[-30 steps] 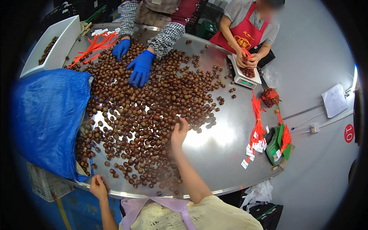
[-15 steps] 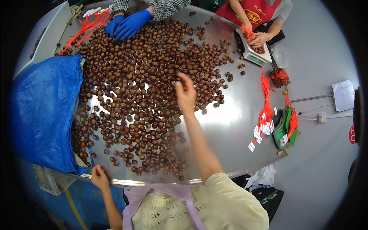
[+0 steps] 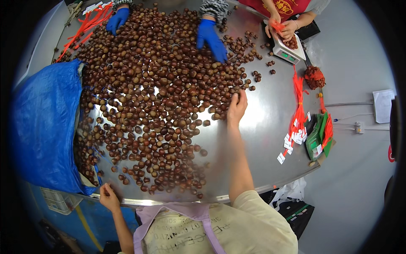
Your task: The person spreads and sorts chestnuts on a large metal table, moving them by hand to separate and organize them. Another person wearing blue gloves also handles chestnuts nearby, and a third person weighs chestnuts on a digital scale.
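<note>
Steel table (image 3: 270,127) under loose chestnuts (image 3: 156,97), blue sack (image 3: 42,127) spilling more.

A round, polished stainless-steel table (image 3: 270,139) fills the centre of the view; overhead light reflects off its bare metal as bright patches. A smooth, pale grey floor (image 3: 359,51) surrounds it on the right. A blue plastic crate (image 3: 63,203) stands under the table's left edge. A white sheet of paper (image 3: 382,106) lies on the floor.
</note>
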Motion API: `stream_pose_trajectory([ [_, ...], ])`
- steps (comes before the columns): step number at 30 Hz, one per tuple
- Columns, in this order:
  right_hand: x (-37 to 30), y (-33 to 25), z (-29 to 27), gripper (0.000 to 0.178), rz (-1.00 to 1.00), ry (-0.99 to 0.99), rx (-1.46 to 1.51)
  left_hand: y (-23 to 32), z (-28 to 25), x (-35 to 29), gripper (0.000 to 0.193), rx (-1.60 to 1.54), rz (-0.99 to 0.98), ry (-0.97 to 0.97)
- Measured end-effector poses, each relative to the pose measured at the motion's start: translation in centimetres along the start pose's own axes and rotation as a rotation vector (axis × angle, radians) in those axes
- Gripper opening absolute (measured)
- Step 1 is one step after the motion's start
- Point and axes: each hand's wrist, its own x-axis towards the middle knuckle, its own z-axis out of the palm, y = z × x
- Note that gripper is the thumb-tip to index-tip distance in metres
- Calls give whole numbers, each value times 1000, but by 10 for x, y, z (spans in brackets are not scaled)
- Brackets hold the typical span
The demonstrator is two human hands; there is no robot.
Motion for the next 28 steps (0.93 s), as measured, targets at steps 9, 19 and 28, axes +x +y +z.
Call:
stream_pose_trajectory([
  [9,-32,-71,59,46,-172,-167,18,1,1,0,24,23,18,13],
  [19,-51,-103,78,49,-402,-295,-254,-1,1,1,24,2,33,22],
  [28,-57,-110,77,48,-473,-349,-251,3,2,0,24,-14,50,25],
])
